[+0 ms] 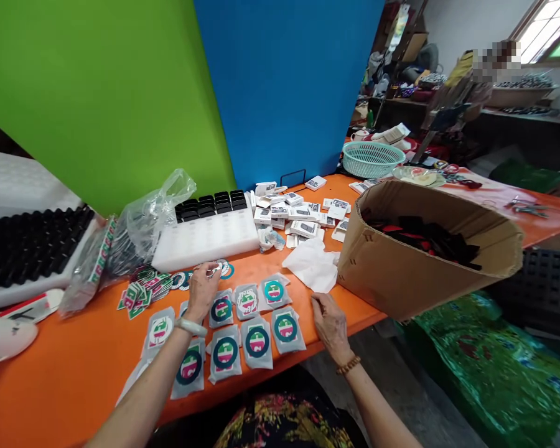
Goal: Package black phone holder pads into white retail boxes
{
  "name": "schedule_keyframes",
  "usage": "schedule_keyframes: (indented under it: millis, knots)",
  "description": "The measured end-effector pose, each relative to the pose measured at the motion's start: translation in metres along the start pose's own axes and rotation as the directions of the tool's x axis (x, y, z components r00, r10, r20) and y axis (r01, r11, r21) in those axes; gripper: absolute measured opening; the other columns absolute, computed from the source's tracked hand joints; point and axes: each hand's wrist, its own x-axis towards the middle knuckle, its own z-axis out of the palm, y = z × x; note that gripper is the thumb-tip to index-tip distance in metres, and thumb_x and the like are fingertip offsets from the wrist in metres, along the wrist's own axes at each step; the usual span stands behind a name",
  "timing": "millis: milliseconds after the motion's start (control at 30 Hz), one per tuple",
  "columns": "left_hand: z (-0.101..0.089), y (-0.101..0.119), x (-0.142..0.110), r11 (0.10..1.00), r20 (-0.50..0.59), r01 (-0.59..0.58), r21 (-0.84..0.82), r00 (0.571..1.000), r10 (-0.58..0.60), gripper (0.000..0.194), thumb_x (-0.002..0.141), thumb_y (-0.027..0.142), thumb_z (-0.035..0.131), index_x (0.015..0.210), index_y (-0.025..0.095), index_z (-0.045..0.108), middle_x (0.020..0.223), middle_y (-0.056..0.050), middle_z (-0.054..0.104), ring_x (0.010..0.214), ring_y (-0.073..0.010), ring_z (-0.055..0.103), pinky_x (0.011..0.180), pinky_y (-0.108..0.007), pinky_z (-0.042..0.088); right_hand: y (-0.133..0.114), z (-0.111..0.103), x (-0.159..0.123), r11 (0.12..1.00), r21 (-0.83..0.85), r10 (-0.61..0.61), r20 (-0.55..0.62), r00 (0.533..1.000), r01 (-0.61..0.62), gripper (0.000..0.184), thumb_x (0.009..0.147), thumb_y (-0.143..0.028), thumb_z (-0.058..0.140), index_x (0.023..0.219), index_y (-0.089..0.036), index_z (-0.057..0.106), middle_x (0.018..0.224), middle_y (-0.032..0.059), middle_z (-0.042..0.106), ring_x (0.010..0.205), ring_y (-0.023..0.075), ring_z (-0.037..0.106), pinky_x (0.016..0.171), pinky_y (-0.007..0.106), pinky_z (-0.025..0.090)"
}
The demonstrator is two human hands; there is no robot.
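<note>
The left hand [204,287] curls over the round rings [228,270] between the foam tray [210,239] and the wrapped packets [256,341]; whether it pinches one I cannot tell. The right hand [331,325], loosely bent and half open, rests at the orange table's [88,361] edge.

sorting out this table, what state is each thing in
left hand, at the rings
right hand, by the table edge, grip unclear
pouches, laid flat in rows
cards, loosely spread
white sheet, creased
small boxes, jumbled
carton, open, dark items inside
foam tray, black pieces at far side
clear bag, crumpled
basket, upright
</note>
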Motion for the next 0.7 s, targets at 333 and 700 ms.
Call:
schedule_keyframes:
  millis: [333, 700]
  knots:
    - [-0.018, 0.015, -0.101, 0.901, 0.044, 0.123, -0.415, 0.992, -0.115, 0.034, 0.073, 0.046, 0.063, 0.093, 0.018, 0.067, 0.098, -0.010, 0.069, 0.091, -0.0239, 0.065, 0.084, -0.038, 0.051, -0.001, -0.002, -0.005, 0.999, -0.019, -0.034, 0.015, 0.999, 0.034, 0.028, 0.093, -0.026, 0.037, 0.087, -0.016, 0.063, 0.084, 0.0102, 0.067, 0.076, 0.0197, 0.062, 0.069, 0.030, 0.047]
    - [-0.088, -0.056, -0.169, 0.885, -0.189, 0.302, -0.355, 0.904, -0.384, 0.041, 0.068, 0.052, 0.066, 0.089, 0.017, 0.067, 0.090, -0.009, 0.071, 0.083, -0.0226, 0.066, 0.077, -0.034, 0.053, 0.005, 0.000, -0.012, 0.998, -0.039, -0.058, 0.003, 0.998, 0.058, 0.032, 0.090, -0.036, 0.040, 0.088, -0.015, 0.065, 0.088, 0.0137, 0.069, 0.080, 0.0228, 0.063, 0.071, 0.033, 0.047]
